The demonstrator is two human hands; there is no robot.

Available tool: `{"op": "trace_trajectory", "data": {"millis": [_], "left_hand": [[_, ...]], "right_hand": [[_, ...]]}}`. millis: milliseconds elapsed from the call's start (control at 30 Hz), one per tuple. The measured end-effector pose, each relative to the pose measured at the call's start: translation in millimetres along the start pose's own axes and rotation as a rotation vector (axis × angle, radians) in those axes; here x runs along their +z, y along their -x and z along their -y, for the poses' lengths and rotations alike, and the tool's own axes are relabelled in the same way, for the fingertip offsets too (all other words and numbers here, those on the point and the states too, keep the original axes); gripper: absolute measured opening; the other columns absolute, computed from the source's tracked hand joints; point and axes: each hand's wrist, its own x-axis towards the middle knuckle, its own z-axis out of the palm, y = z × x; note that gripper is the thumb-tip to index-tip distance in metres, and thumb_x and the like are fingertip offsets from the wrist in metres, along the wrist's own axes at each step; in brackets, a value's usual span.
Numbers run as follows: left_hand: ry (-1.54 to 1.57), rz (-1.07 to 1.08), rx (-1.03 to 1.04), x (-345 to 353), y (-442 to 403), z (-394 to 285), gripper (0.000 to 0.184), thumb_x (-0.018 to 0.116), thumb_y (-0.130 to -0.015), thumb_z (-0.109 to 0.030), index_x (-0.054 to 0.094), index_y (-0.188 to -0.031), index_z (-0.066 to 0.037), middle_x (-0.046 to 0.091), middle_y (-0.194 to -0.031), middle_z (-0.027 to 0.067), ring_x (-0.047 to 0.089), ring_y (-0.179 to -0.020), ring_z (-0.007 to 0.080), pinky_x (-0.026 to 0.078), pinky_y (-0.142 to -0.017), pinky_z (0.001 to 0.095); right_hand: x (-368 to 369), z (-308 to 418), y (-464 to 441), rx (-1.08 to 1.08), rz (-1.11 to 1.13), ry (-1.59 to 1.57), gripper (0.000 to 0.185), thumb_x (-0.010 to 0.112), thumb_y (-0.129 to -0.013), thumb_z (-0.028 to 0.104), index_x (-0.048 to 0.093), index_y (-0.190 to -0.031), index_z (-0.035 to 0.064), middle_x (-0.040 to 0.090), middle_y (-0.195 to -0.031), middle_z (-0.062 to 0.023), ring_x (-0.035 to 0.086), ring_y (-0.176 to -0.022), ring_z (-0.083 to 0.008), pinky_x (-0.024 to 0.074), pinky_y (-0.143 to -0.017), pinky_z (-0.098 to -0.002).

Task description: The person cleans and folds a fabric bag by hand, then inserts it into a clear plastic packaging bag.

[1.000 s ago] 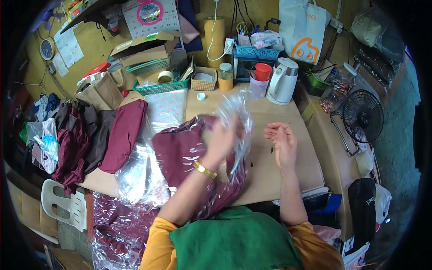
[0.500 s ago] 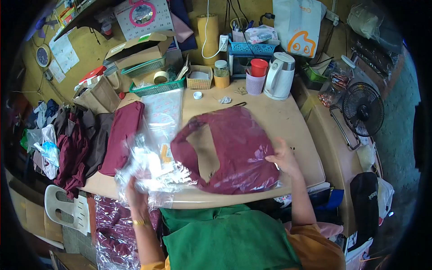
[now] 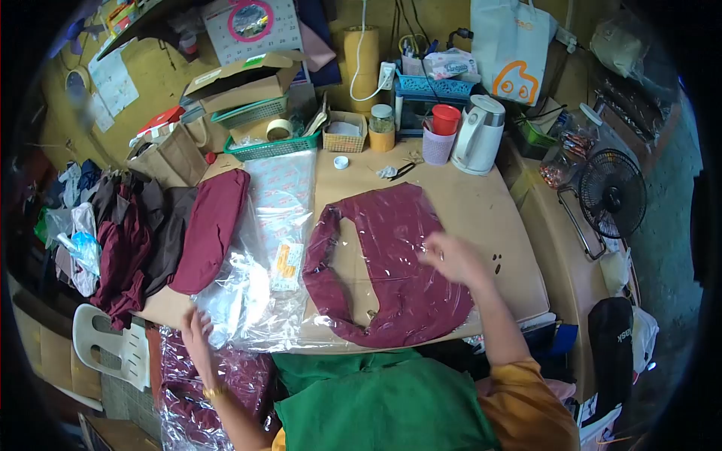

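A maroon garment in a clear plastic bag lies flat on the table, with a looped strap-like part on its left side. My right hand is over its right part, fingers loosely bent and apart; whether they touch the plastic I cannot tell. My left hand is off the table's front left edge, fingers spread and nothing in them. Near it lies loose clear plastic, beside a stack of flat plastic bags with an orange-and-white label. Left of these rests a folded maroon cloth piece.
Dark and maroon garments are heaped at the left. Small black snips lie behind the bagged garment. A white kettle, a purple cup and a green basket line the back. A fan stands at right.
The bagged garment has settled flat on the table. My left hand has let go of the clear plastic and moved left and down. My right hand has left the bag's right edge, moving inward over it.
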Motion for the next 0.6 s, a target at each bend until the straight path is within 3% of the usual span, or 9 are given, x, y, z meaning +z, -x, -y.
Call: {"op": "trace_trajectory", "data": {"millis": [67, 167, 267, 300, 333, 400, 433, 500, 600], "left_hand": [[-0.37, 0.063, 0.167, 25, -35, 16, 0.048, 0.058, -0.099, -0.035, 0.055, -0.127, 0.004, 0.065, -0.111, 0.0153, 0.061, -0.101, 0.0236, 0.048, -0.09, 0.0356], [-0.59, 0.091, 0.366, 96, -48, 15, 0.062, 0.069, -0.089, -0.039, 0.053, -0.129, 0.006, 0.062, -0.117, 0.0253, 0.062, -0.108, 0.0359, 0.048, -0.092, 0.0403], [-0.805, 0.157, 0.208, 125, -58, 7, 0.046, 0.074, -0.083, -0.037, 0.066, -0.106, 0.002, 0.069, -0.095, 0.0217, 0.067, -0.09, 0.0362, 0.051, -0.082, 0.0427], [-0.769, 0.234, 0.135, 123, -68, 20, 0.039, 0.074, -0.082, -0.035, 0.071, -0.096, 0.001, 0.07, -0.086, 0.0198, 0.068, -0.083, 0.036, 0.052, -0.078, 0.0434], [-0.579, 0.128, 0.273, 112, -87, 51, 0.029, 0.075, -0.082, -0.028, 0.072, -0.081, 0.001, 0.07, -0.073, 0.0154, 0.068, -0.069, 0.028, 0.052, -0.07, 0.0398], [-0.229, -0.059, 0.356, 82, -109, 58, 0.015, 0.075, -0.083, -0.012, 0.068, -0.081, 0.001, 0.069, -0.072, 0.009, 0.06, -0.066, 0.0123, 0.05, -0.064, 0.0292], [-0.415, -0.256, 0.43, 68, -107, 37, 0.02, 0.075, -0.085, -0.015, 0.066, -0.078, 0.001, 0.067, -0.071, 0.0064, 0.06, -0.067, 0.0128, 0.05, -0.064, 0.0291], [-0.333, -0.317, 0.418, 41, -120, 47, 0.031, 0.073, -0.089, -0.027, 0.065, -0.097, 0.002, 0.066, -0.082, 0.0075, 0.06, -0.069, 0.0139, 0.05, -0.062, 0.0291], [-0.201, 0.005, 0.055, 66, -77, 0, 0.069, 0.064, -0.094, -0.047, 0.038, -0.141, -0.004, 0.06, -0.102, 0.0119, 0.06, -0.073, 0.0172, 0.05, -0.059, 0.0304]], "right_hand": [[7, 7, -51, -0.14, -0.217, -0.126, 0.03, 0.068, -0.09, 0.032, 0.064, -0.087, 0.0021, 0.065, -0.085, -0.0164, 0.063, -0.08, -0.0354, 0.0487, -0.073, -0.043], [51, 15, -113, -0.1, -0.176, -0.015, 0.04, 0.063, -0.092, 0.044, 0.067, -0.104, 0.0068, 0.065, -0.113, -0.0199, 0.059, -0.11, -0.0366, 0.0453, -0.093, -0.0476], [105, 8, -127, 0.065, -0.179, 0.373, 0.069, 0.045, -0.093, 0.064, 0.041, -0.15, 0.0249, 0.021, -0.162, -0.0162, 0.008, -0.15, -0.0387, 0.0016, -0.114, -0.0682], [110, 6, -125, 0.045, -0.165, 0.368, 0.069, 0.045, -0.093, 0.064, 0.041, -0.15, 0.0249, 0.021, -0.162, -0.0162, 0.008, -0.15, -0.0387, 0.0016, -0.114, -0.0682], [110, 5, -122, 0.043, -0.187, 0.411, 0.068, 0.046, -0.093, 0.063, 0.041, -0.15, 0.0251, 0.023, -0.161, -0.016, 0.011, -0.15, -0.0385, 0.0038, -0.115, -0.0673], [107, 2, -123, 0.038, -0.215, 0.476, 0.067, 0.045, -0.094, 0.062, 0.042, -0.149, 0.0251, 0.025, -0.161, -0.0143, 0.014, -0.149, -0.0381, 0.0063, -0.116, -0.066], [106, 4, -123, 0.048, -0.202, 0.49, 0.066, 0.045, -0.094, 0.062, 0.042, -0.149, 0.025, 0.024, -0.16, -0.0148, 0.014, -0.149, -0.0378, 0.0072, -0.116, -0.0657], [105, 8, -123, 0.053, -0.203, 0.493, 0.066, 0.045, -0.094, 0.062, 0.043, -0.148, 0.0245, 0.024, -0.16, -0.0155, 0.014, -0.149, -0.0378, 0.0073, -0.116, -0.0655], [110, 6, -126, 0.058, -0.215, 0.478, 0.066, 0.046, -0.094, 0.061, 0.043, -0.148, 0.024, 0.025, -0.16, -0.0163, 0.014, -0.149, -0.0382, 0.0071, -0.116, -0.0655]]}}
